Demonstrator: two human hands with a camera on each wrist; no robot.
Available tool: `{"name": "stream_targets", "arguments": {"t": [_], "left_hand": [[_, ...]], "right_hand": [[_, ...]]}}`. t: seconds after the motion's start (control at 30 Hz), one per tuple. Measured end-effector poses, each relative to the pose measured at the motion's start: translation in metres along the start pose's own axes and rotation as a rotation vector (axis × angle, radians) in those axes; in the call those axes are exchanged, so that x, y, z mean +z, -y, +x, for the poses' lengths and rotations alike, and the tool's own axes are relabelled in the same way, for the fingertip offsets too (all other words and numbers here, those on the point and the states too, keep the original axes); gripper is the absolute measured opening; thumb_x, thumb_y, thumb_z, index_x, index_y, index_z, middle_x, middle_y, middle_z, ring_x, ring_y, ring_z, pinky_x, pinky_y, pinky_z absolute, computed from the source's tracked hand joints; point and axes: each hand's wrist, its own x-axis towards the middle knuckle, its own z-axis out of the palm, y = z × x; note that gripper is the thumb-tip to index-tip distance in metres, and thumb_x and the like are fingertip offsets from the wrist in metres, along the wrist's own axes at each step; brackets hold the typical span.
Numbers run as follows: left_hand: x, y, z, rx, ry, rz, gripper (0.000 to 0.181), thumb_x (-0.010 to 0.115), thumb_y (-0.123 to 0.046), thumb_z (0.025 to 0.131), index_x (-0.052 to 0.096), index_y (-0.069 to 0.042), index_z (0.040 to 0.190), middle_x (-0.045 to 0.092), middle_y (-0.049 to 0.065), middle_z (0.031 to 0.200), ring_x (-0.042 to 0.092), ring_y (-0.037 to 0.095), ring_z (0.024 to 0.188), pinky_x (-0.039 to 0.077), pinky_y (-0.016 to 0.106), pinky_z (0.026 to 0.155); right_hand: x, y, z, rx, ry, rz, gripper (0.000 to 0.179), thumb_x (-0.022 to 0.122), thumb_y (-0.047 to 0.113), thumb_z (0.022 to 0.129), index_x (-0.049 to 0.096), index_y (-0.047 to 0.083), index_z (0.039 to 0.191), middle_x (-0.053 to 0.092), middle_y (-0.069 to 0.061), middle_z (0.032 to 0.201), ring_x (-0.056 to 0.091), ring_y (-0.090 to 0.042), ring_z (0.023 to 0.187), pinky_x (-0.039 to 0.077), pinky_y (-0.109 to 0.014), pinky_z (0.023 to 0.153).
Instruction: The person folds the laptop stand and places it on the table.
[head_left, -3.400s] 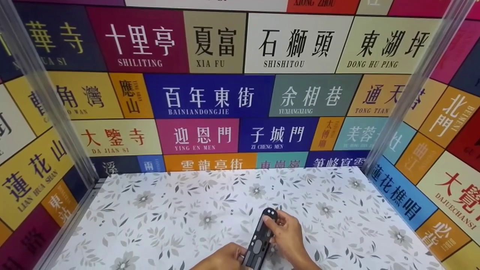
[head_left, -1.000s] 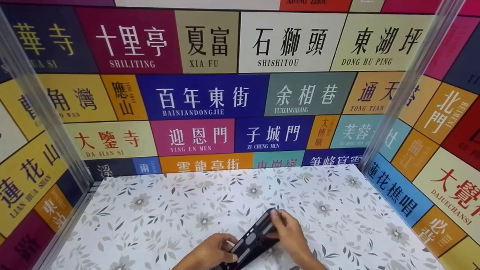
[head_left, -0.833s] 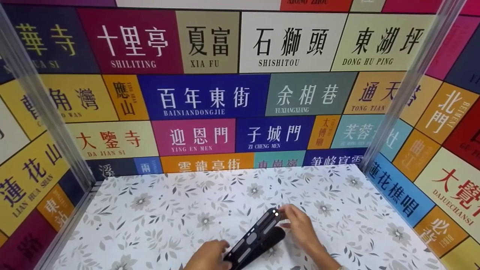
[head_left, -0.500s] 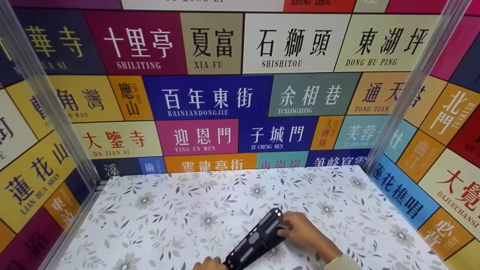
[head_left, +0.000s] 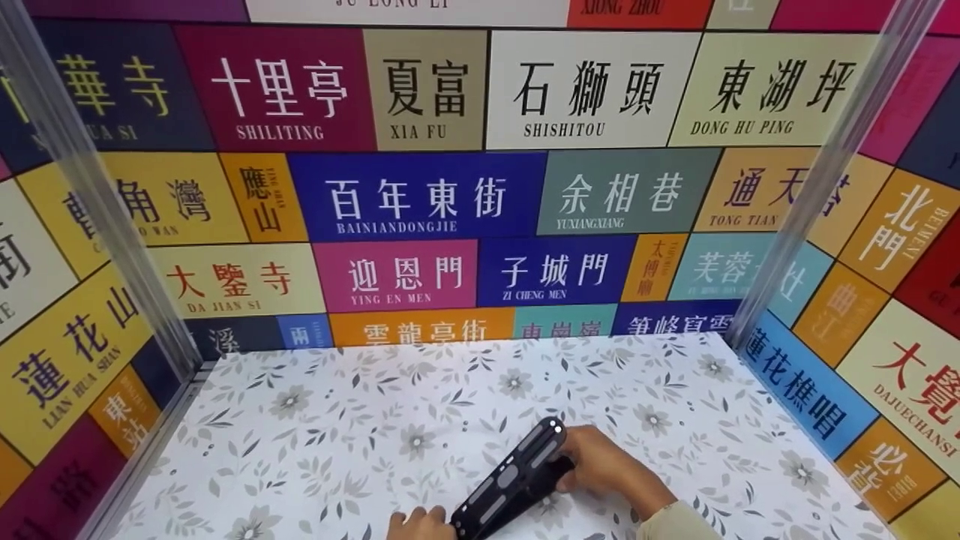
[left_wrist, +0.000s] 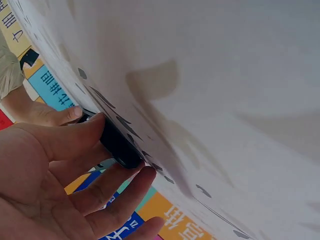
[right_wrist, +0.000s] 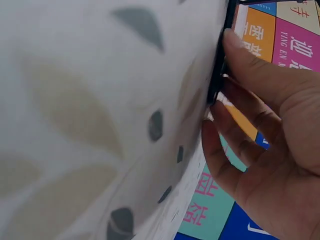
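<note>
A long black slotted device (head_left: 510, 476), rounded at its far end and marked there by two small bright spots, slanted away and to the right across the near part of a flower-print surface (head_left: 360, 420). A plain dark part showed along its right-hand side, below the slotted face. Whether the whole length rested on the print could not be told.

A person's right hand (head_left: 604, 466) gripped the far end, thumb on one side and fingers on the other, as the right wrist view showed. The left hand (head_left: 421, 525), partly cut off by the lower edge of the head view, pinched the near end between thumb and fingers. A pale sleeve (head_left: 679, 523) covered the right forearm.

Behind the surface rose a wall (head_left: 420, 193) of colored panels bearing Chinese characters and romanized names, among them "BAINIANDONGJIE," "SHISHITOU" and "YING EN MEN." Pale posts stood at the left corner (head_left: 97, 191) and the right.
</note>
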Motion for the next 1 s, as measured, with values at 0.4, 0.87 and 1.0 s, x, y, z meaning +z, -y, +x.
{"name": "stream_targets", "arguments": {"t": [0.4, 0.87, 1.0], "left_hand": [[-0.002, 0.002, 0.004, -0.064, -0.089, 0.090, 0.020, 0.069, -0.031, 0.069, 0.069, -0.012, 0.068, 0.051, -0.002, 0.072, 0.053, 0.022, 0.072, 0.039, 0.056, 0.075], [-0.012, 0.006, 0.018, -0.133, -0.028, 0.021, 0.019, 0.080, -0.021, 0.060, 0.069, -0.011, 0.072, 0.055, 0.002, 0.082, 0.053, 0.028, 0.084, 0.037, 0.065, 0.082], [-0.013, 0.008, 0.022, -0.142, -0.007, 0.012, 0.019, 0.081, -0.020, 0.059, 0.068, -0.014, 0.071, 0.056, 0.001, 0.085, 0.054, 0.028, 0.087, 0.036, 0.065, 0.083]], "right_hand": [[0.000, 0.005, 0.002, 0.024, 0.004, -0.108, 0.039, 0.087, 0.019, 0.048, 0.075, 0.018, 0.085, 0.068, 0.011, 0.083, 0.059, -0.009, 0.083, 0.048, -0.034, 0.082], [-0.003, 0.011, -0.006, -0.011, -0.010, -0.144, 0.034, 0.086, 0.022, 0.049, 0.076, 0.017, 0.080, 0.068, 0.008, 0.077, 0.056, -0.006, 0.073, 0.050, -0.031, 0.074], [-0.001, 0.012, -0.008, -0.014, -0.002, -0.136, 0.028, 0.086, 0.021, 0.049, 0.074, 0.017, 0.074, 0.065, 0.009, 0.073, 0.052, -0.005, 0.069, 0.049, -0.028, 0.068]]}}
